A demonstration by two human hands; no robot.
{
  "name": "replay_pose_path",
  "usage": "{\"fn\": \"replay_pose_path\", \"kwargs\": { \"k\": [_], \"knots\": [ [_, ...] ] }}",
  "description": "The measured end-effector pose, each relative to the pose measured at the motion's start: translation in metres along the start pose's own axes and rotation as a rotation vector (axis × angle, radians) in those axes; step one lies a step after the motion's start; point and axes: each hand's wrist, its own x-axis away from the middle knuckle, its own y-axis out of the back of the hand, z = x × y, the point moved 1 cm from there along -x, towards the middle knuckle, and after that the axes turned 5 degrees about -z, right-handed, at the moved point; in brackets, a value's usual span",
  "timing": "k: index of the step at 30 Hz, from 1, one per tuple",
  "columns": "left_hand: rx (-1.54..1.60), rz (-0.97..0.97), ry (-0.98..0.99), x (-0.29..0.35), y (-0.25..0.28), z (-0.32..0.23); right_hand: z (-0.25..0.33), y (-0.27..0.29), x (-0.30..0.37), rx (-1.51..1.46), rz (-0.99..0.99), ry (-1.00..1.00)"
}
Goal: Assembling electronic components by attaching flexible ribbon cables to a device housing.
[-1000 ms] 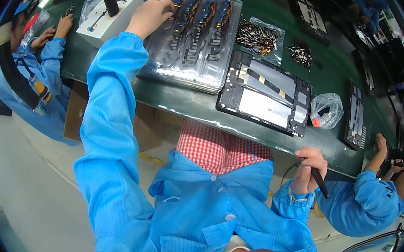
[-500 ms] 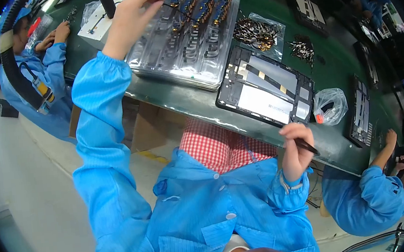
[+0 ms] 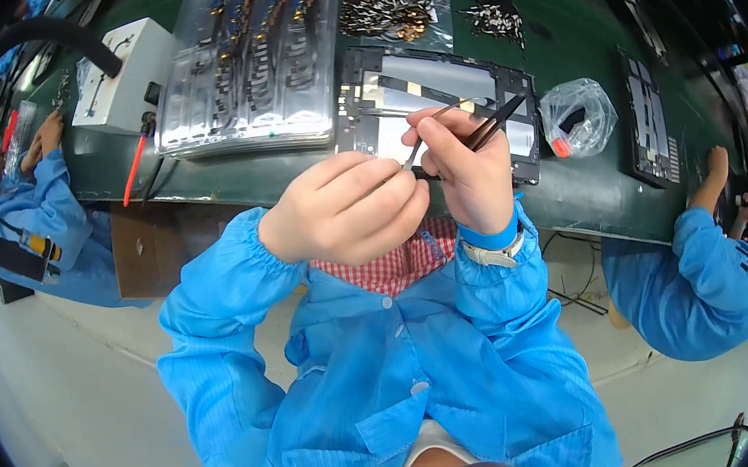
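Both my hands meet over the near edge of an opened black tablet (image 3: 521, 113) with silver battery panels. My left hand (image 3: 349, 211) is closed, its fingertips pinching the end of a thin dark flex cable (image 3: 417, 150). My right hand (image 3: 474, 173) is closed too, gripping black tweezers (image 3: 500, 118) that point up and to the right. Its thumb and forefinger also touch the cable, whose thin curved end reaches over the tablet. To the left lies a clear plastic tray (image 3: 171, 127) with rows of dark, blue and gold flex parts.
Behind the tablet, a bag of small cable parts (image 3: 388, 15) lies beside a smaller pile (image 3: 494, 20). A clear bag roll (image 3: 579, 118) and another opened tablet (image 3: 649, 118) sit rightward. A white box (image 3: 125, 77) stands left. Co-workers (image 3: 48, 213) (image 3: 689, 282) sit either side.
My left hand has come back from over the tray with the cable. My right hand has risen with the tweezers to meet it. The view has shifted, so the bench appears farther left and up.
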Motion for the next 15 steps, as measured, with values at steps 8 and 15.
{"fn": "replay_pose_path", "kwargs": {
  "k": [8,15],
  "knots": [
    [0.245,-0.032,0.479,-0.029,-0.007,0.013,0.009,0.01,0.017,0.229,0.005,0.133],
    [0.256,-0.076,0.471,-0.026,-0.006,0.013,0.02,0.01,0.025,0.319,-0.011,0.235]
  ]
}}
